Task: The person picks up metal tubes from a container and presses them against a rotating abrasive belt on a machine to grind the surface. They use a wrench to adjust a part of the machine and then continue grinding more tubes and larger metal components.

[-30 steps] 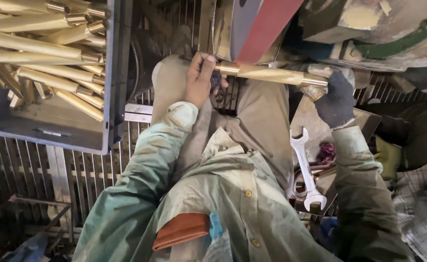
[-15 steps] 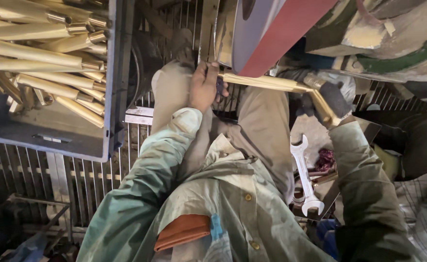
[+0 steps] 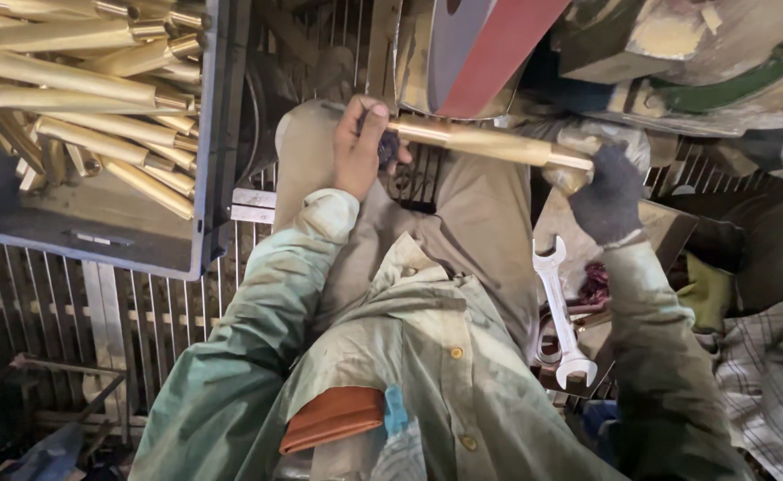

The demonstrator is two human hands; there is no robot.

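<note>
both hands grip the brass rod just under the belt.

The person wears a dusty, pale green shirt with long sleeves and small yellow buttons. The trousers are tan. The left hand is bare. The right hand wears a dark knit glove. An orange-brown wallet pokes out of the shirt pocket.

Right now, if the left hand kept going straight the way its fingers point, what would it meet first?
The left hand, gripping the brass rod, points up toward the machine. It would probably meet the sanding belt or the frame beside it first; depth is unclear.
</note>
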